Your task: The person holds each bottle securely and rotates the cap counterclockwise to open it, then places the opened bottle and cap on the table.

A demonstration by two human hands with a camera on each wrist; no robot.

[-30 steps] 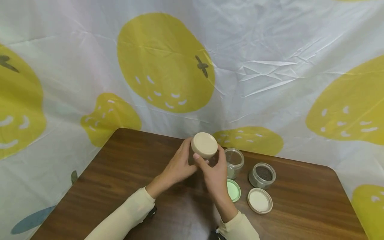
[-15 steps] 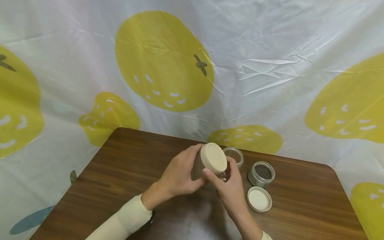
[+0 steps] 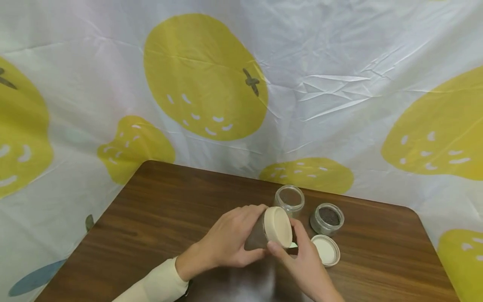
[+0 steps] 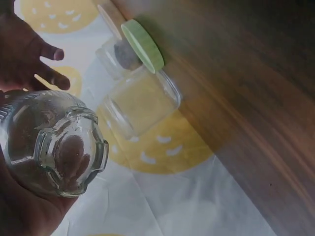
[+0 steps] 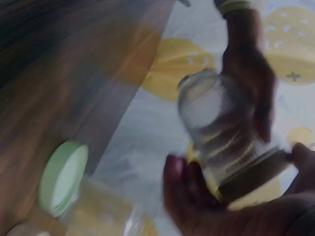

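A clear glass jar (image 4: pixel 71 147) with a cream lid (image 3: pixel 278 227) is tilted on its side in front of me, lid toward the right. My left hand (image 3: pixel 222 237) grips the jar's body, fingers over the top and thumb below. The lid's rim is held between thumb and fingers of my right hand (image 3: pixel 307 262). In the right wrist view both hands surround the jar, its lid (image 5: pixel 253 177) low by the right hand. The jar's moulded base faces the left wrist camera.
Behind the hands stands a tall uncovered glass jar (image 3: pixel 289 196). To its right is a shorter jar (image 3: pixel 327 219) with dark contents, a cream lid (image 3: pixel 327 250) lying before it. A green lid (image 5: pixel 63 178) lies beside the tall jar. A fruit-print cloth (image 3: pixel 320 105) hangs behind the wooden table (image 3: pixel 158 201).
The jar has come lower and to the right, tipping from lid-up to nearly sideways. Both hands moved with it and keep their hold. The other jars stay where they stood.
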